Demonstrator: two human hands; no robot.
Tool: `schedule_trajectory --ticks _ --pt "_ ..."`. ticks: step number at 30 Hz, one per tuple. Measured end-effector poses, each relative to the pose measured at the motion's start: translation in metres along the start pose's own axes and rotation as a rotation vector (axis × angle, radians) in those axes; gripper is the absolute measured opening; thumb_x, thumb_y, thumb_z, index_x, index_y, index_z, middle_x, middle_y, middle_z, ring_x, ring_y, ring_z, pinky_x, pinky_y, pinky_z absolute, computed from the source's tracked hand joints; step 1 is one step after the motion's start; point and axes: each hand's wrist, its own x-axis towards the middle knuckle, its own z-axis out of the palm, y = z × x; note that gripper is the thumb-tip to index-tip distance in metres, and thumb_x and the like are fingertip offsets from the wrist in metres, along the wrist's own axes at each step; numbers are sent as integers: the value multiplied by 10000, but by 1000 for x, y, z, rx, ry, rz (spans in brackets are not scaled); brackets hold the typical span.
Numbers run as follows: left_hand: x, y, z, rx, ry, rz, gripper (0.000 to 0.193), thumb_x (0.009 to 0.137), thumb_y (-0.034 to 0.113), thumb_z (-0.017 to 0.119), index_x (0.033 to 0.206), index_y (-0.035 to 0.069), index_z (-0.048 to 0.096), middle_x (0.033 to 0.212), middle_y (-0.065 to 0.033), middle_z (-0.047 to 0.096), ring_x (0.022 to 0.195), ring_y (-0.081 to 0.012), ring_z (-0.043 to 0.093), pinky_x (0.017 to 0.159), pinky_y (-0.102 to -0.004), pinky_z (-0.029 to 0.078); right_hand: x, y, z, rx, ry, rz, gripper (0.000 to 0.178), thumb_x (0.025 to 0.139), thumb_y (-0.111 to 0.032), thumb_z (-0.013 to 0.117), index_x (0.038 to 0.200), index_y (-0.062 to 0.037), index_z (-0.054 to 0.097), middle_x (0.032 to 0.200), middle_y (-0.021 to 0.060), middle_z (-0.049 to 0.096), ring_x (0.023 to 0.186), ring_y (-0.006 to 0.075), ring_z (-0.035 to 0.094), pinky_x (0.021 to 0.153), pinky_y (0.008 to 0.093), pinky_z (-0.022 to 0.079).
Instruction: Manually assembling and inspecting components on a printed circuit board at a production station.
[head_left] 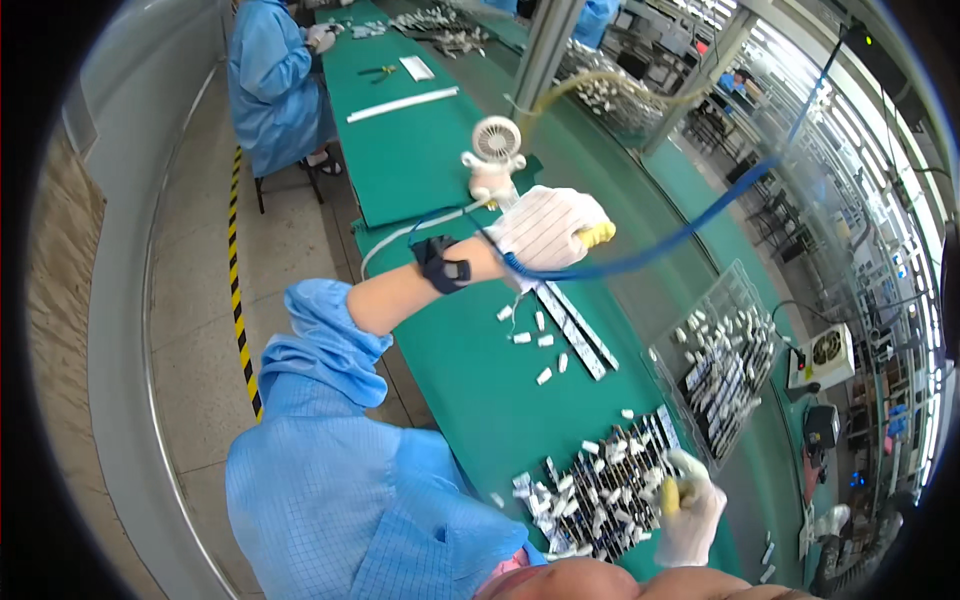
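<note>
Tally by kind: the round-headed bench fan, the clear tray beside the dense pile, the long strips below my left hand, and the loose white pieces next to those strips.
Bench fan: 1
Clear tray: 1
Long strips: 2
Loose white pieces: 6
Total: 10

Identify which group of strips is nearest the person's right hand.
The large cluster on the green mat, directly beside the right hand; the second cluster sits in the clear tray, and the separate pair lies farther up the mat.
</note>
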Motion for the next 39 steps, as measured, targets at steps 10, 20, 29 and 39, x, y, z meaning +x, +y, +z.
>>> schedule_trajectory --ticks 10,20,29,39 --pt "1 48 53 203 -443 -66 172 798 248 611 879 108 668 915 -98 649 841 -280 632 730 -389 496 51 -41 27 -13 -180 -393 451 721 -29 706 1150 -76 577 1096 137 604 842 253 624 728 327 509" --pt "0 122 146 299 -29 465 193 684 330 609 690 173 498 691 -24 479 702 -213 496 618 -341 374 79 -83 56 -319 253 -764 542 504 -153 811 993 -119 580 1168 77 541 1155 338 471 936 478 382" --pt "8 162 123 -1642 -330 -478 226 910 287 436 1004 103 526 1025 -48 566 1027 -190 532 869 -388 440 54 -61 16 -342 242 -780 296 552 -174 771 803 -136 618 1184 89 516 1222 358 412 921 515 338" --pt "2 157 134 -474 69 354 182 717 184 648 827 39 645 838 -129 629 794 -272 623 746 -373 498 43 -50 -5 -548 302 -720 254 514 -112 754 730 -143 623 1198 43 528 1259 353 394 977 503 326"
